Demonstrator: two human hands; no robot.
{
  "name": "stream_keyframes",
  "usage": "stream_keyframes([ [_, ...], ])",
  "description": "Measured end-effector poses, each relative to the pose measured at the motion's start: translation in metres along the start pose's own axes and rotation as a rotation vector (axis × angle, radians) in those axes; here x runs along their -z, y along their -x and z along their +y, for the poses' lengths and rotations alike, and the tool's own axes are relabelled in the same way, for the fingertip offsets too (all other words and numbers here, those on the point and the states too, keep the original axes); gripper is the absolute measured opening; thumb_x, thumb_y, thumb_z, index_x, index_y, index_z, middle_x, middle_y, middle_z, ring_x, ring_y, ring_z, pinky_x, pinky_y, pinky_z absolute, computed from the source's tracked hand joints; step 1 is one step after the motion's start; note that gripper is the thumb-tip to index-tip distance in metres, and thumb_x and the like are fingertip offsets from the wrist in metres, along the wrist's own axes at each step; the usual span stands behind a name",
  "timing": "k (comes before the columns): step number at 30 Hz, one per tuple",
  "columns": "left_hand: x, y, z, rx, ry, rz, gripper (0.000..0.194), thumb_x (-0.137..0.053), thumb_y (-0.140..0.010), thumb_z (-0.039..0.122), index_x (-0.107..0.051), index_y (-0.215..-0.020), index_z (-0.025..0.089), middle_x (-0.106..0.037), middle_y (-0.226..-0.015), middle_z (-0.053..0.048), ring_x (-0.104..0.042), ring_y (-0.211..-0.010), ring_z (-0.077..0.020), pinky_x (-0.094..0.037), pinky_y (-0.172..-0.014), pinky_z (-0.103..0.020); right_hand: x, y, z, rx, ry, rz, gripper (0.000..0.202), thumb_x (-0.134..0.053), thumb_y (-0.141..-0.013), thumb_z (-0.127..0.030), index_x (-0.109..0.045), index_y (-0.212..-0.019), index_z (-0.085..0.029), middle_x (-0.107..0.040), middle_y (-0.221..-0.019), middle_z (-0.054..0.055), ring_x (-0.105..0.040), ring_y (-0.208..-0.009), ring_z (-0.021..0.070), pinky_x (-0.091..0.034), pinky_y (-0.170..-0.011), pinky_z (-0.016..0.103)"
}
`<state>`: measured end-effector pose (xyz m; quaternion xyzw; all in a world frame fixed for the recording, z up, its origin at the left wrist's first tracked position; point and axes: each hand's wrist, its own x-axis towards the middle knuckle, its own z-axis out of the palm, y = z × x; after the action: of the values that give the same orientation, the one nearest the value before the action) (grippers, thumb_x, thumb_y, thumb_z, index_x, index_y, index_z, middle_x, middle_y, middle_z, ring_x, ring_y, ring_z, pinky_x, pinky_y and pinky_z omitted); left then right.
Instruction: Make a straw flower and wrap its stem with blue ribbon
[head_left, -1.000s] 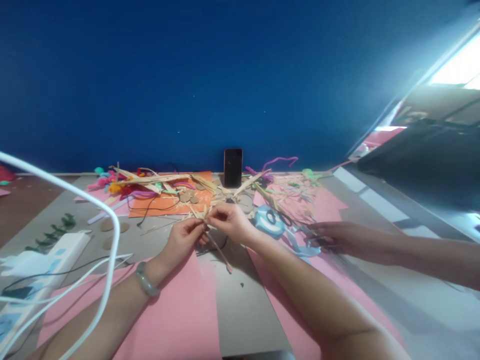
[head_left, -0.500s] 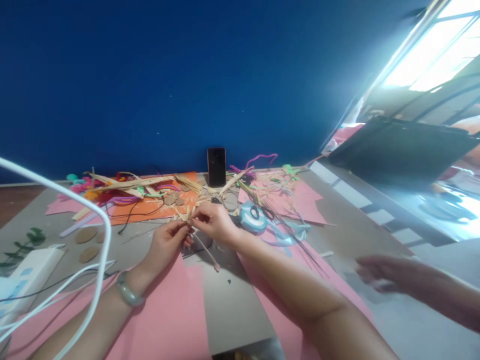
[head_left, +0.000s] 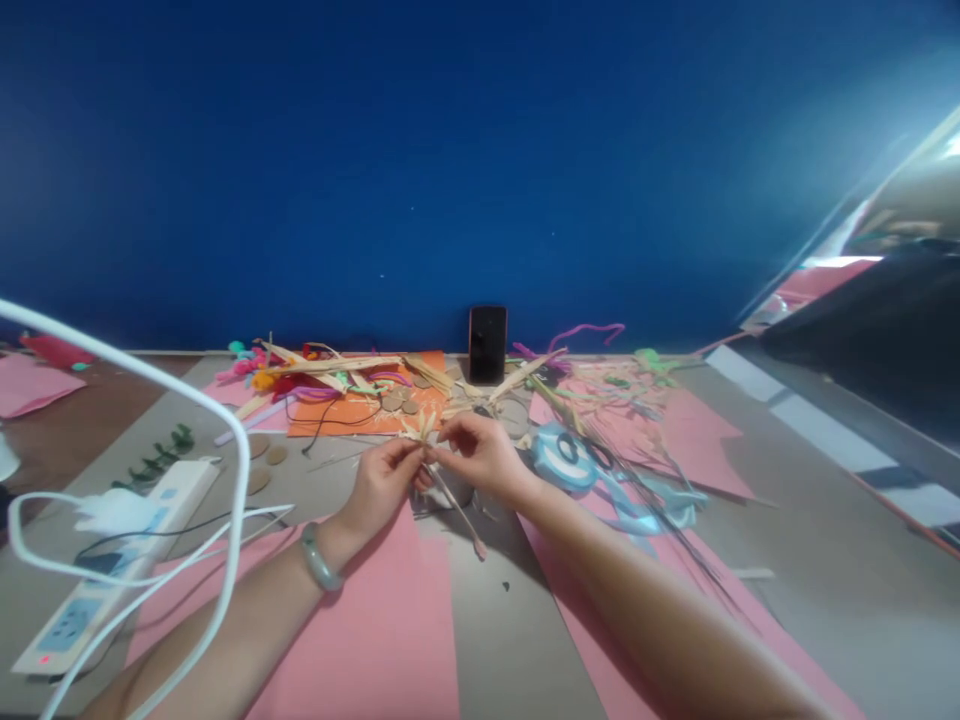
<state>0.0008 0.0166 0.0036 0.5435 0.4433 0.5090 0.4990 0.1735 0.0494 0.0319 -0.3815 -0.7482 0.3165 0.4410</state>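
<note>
Grip: left hand and right hand pinching the stem up top
Stem: runs toward 5 o'clock
Straw tuft: 12 o'clock of the fingers, might slip apart if either pinch slackens tbh

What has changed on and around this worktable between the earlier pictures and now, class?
Another person's hand, which was by the blue ribbon, drew away to the right and has left the view; whether it took or left anything is unclear. The camera's view also swung.
Unchanged: the left hand and right hand stay pinched at the top of the thin stem; the phone stands against the wall.
</note>
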Motion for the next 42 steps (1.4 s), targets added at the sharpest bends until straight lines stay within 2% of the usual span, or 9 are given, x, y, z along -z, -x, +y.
stream_keyframes([
  [6, 0.0, 0.002, 0.003, -0.023, -0.021, -0.002, 0.027, -0.063, -0.084, 0.041, -0.065, -0.079, 0.015, -0.067, -0.06, -0.002, -0.063, -0.054, -0.0156, -0.051, -0.055, -0.026, -0.005, 0.001, 0.001, -0.055, -0.11, -0.049, 0.021, -0.073, -0.076, -0.034, -0.07, -0.081, -0.014, -0.064, -0.069, 0.003, -0.053, -0.059, 0.0123, -0.041, -0.056, 0.024],
  [11, 0.001, 0.003, 0.002, -0.059, -0.082, 0.019, 0.029, -0.063, -0.084, 0.044, -0.065, -0.076, 0.015, -0.067, -0.061, -0.003, -0.063, -0.056, -0.0157, -0.05, -0.056, -0.025, -0.005, 0.001, -0.004, -0.077, -0.177, -0.059, 0.026, -0.071, -0.078, -0.04, -0.071, -0.081, -0.015, -0.067, -0.073, 0.005, -0.059, -0.065, 0.0151, -0.046, -0.062, 0.027],
  [15, 0.001, 0.004, 0.002, -0.074, -0.109, 0.056, 0.032, -0.061, -0.085, 0.045, -0.063, -0.074, 0.016, -0.068, -0.061, -0.003, -0.064, -0.055, -0.0157, -0.05, -0.055, -0.025, -0.004, 0.002, -0.007, -0.057, -0.159, -0.03, 0.028, -0.071, -0.079, -0.043, -0.072, -0.082, -0.015, -0.068, -0.072, 0.005, -0.059, -0.066, 0.0157, -0.047, -0.063, 0.028],
  [21, 0.003, 0.005, 0.004, -0.118, -0.155, 0.08, 0.031, -0.059, -0.086, 0.045, -0.065, -0.077, 0.016, -0.067, -0.061, -0.003, -0.063, -0.056, -0.0156, -0.049, -0.055, -0.024, -0.005, 0.003, -0.009, -0.054, -0.17, -0.022, 0.021, -0.07, -0.08, -0.037, -0.071, -0.083, -0.016, -0.069, -0.074, 0.006, -0.06, -0.067, 0.0162, -0.047, -0.062, 0.027],
  [27, 0.005, 0.005, 0.0, -0.167, -0.226, 0.093, 0.026, -0.057, -0.088, 0.04, -0.068, -0.085, 0.016, -0.067, -0.064, -0.003, -0.063, -0.058, -0.015, -0.048, -0.057, -0.024, -0.006, 0.004, -0.011, -0.037, -0.129, 0.001, 0.015, -0.068, -0.081, -0.031, -0.07, -0.08, -0.016, -0.067, -0.072, 0.004, -0.055, -0.061, 0.0139, -0.043, -0.058, 0.025],
  [33, 0.006, 0.006, 0.0, -0.214, -0.283, 0.086, 0.022, -0.057, -0.088, 0.035, -0.07, -0.089, 0.017, -0.068, -0.068, -0.004, -0.064, -0.06, -0.016, -0.049, -0.059, -0.024, -0.007, 0.004, -0.012, -0.044, -0.122, 0.026, 0.017, -0.068, -0.08, -0.034, -0.067, -0.077, -0.017, -0.064, -0.068, 0.002, -0.05, -0.057, 0.0125, -0.039, -0.054, 0.024],
  [42, 0.006, 0.006, 0.0, -0.207, -0.296, 0.099, 0.024, -0.061, -0.086, 0.037, -0.066, -0.074, 0.016, -0.067, -0.063, -0.003, -0.061, -0.056, -0.0142, -0.046, -0.056, -0.023, -0.006, 0.005, -0.015, -0.025, -0.129, -0.009, 0.015, -0.066, -0.083, -0.029, -0.069, -0.078, -0.015, -0.066, -0.07, 0.004, -0.051, -0.059, 0.0128, -0.039, -0.056, 0.024],
])
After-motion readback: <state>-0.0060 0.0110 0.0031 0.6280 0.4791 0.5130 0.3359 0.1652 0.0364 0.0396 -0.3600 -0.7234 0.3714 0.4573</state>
